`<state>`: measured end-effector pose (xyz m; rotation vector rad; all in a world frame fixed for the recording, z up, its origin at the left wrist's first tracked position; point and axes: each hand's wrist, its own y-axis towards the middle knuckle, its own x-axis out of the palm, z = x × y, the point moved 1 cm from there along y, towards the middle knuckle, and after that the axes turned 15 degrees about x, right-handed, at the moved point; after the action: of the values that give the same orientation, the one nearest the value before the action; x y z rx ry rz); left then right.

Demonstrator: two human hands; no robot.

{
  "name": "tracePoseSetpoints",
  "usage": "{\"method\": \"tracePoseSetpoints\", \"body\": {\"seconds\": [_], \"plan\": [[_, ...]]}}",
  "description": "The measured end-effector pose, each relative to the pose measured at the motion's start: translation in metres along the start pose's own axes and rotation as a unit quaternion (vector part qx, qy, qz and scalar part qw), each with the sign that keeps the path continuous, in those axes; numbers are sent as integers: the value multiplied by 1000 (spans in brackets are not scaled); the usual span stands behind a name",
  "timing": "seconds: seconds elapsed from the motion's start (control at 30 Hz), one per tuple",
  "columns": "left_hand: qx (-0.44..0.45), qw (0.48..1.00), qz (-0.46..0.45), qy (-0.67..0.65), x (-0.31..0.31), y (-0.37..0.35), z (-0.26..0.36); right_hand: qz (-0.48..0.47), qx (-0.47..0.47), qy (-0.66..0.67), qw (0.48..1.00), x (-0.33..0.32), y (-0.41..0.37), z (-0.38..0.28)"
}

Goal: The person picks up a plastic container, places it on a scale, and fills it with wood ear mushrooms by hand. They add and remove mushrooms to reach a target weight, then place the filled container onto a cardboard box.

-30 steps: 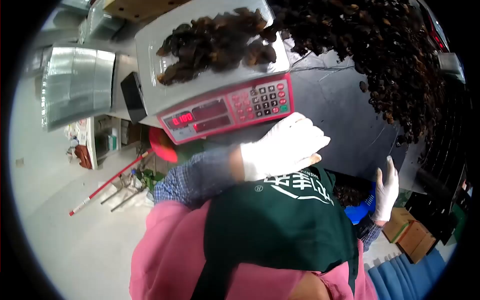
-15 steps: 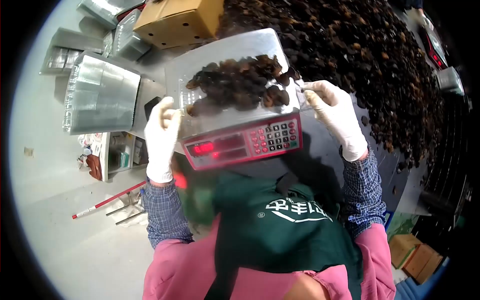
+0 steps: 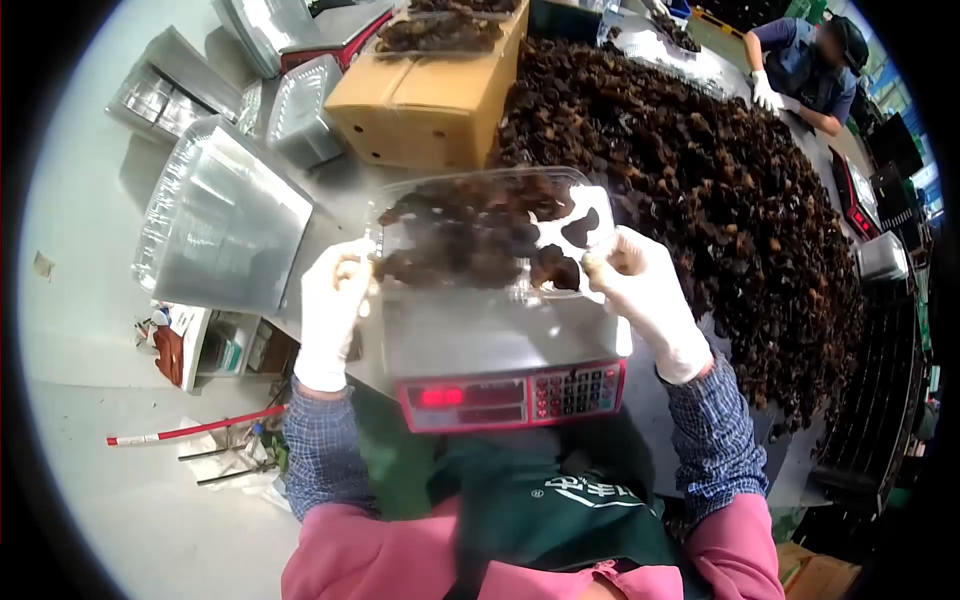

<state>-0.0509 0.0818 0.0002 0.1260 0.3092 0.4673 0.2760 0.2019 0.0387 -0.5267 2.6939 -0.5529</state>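
Note:
A clear plastic tray (image 3: 548,232) holds dark brown, curled pieces like wood ear fungus (image 3: 460,225). At its left end, my left hand (image 3: 335,305), in a white glove, is closed on the rim. My right hand (image 3: 645,295), gloved the same way, pinches the right end. The tray is over the back part of a digital scale (image 3: 480,340) with a steel platform and a red front. Its red display is lit, but I cannot read the digits. Motion blurs the tray and its contents.
A large heap of the dark pieces (image 3: 690,210) spreads to the right. Behind the scale stands a cardboard box (image 3: 430,110) with filled trays on top. Stacked clear trays (image 3: 220,220) stand at left. A co-worker (image 3: 805,70) reaches toward the heap at far right.
Both hands now hold the tray raised toward the back of the scale, baring the front of the platform. My view has tilted up, bringing the co-worker and more of the box into sight.

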Motion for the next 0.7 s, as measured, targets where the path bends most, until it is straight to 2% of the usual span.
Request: {"method": "tracePoseSetpoints", "body": {"seconds": [0.03,0.07,0.1,0.23,0.37,0.43,0.47,0.57,0.6,0.63,0.7], "plan": [[36,999,9,-8,-7,12,-1,-3,-30,-25,999,7,13,-9],[5,1000,1,-20,-15,22,-1,-25,-12,5,1000,8,23,-24],[24,1000,-8,11,-18,32,3,-41,-8,47,998,9,34,-34],[51,998,3,33,-35,87,4,-72,-94,64,991,20,86,-60],[59,998,13,13,-55,161,-19,-105,-62,80,989,38,133,-89],[67,998,16,15,-58,187,-29,-75,-82,93,989,50,158,-88],[45,999,4,14,-61,201,-35,-75,-60,104,990,55,171,-89],[59,990,91,-89,-45,218,-50,-90,-74,139,983,63,205,-85],[60,993,94,-34,-37,220,-47,-83,-71,150,983,67,213,-86],[121,986,86,69,-23,215,-42,-77,-68,161,982,70,219,-89],[243,925,103,275,3,207,-38,-74,-66,160,982,72,225,-92]]}}
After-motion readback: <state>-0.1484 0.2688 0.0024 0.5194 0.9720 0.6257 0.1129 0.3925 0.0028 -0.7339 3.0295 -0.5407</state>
